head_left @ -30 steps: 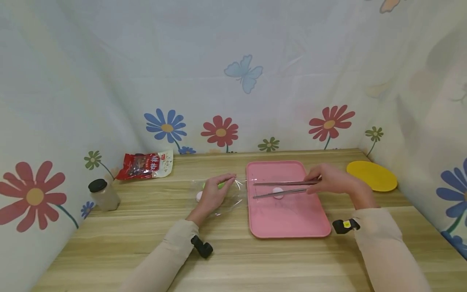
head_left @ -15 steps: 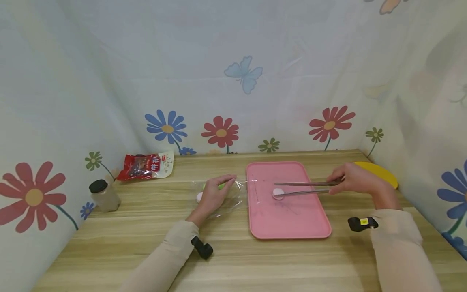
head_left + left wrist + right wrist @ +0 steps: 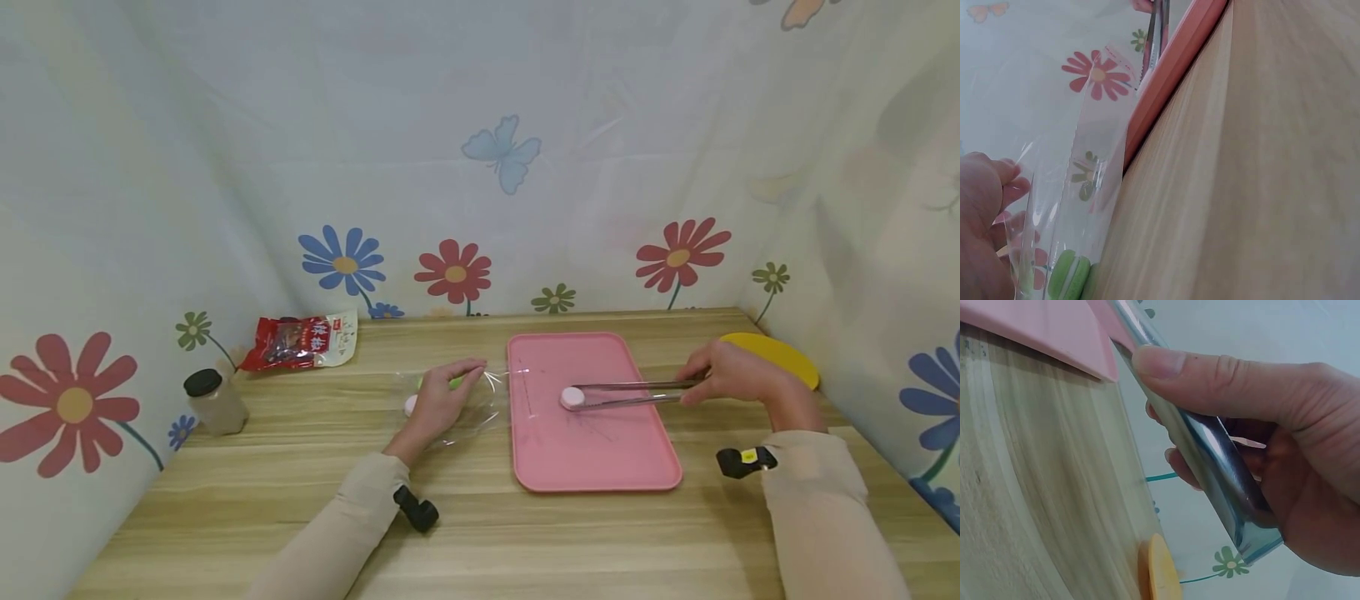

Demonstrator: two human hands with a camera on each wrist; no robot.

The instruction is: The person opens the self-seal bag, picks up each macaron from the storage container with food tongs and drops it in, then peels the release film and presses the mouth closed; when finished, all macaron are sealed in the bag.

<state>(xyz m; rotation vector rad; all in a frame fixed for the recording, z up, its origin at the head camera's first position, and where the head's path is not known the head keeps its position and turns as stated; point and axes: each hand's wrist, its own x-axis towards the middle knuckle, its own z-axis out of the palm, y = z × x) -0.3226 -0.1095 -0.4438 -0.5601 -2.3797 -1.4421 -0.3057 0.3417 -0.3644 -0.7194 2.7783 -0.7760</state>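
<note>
My right hand (image 3: pixel 731 373) grips metal tongs (image 3: pixel 1207 450) near their closed end, thumb along one arm. In the head view, the tong tips reach either side of a pale pink macaron (image 3: pixel 572 397) on the pink tray (image 3: pixel 600 458), seemingly touching it. My left hand (image 3: pixel 437 400) pinches the edge of a clear plastic bag (image 3: pixel 1085 144) beside the tray's left side. Inside the bag, the left wrist view shows a green macaron (image 3: pixel 1069 275). A pale macaron (image 3: pixel 410 406) peeks out left of that hand, seen through the plastic.
At the back left lies a red snack packet (image 3: pixel 300 342), with a black-lidded jar (image 3: pixel 215 402) nearer the left edge. A yellow plate (image 3: pixel 780 358) sits at the right, partly behind my right hand. A flowered curtain (image 3: pixel 420 183) encloses the wooden table (image 3: pixel 465 542).
My right hand has moved right, drawing the tongs back from the bag's mouth. Their tips have come together around the pale pink macaron on the tray. The left hand stays with the bag.
</note>
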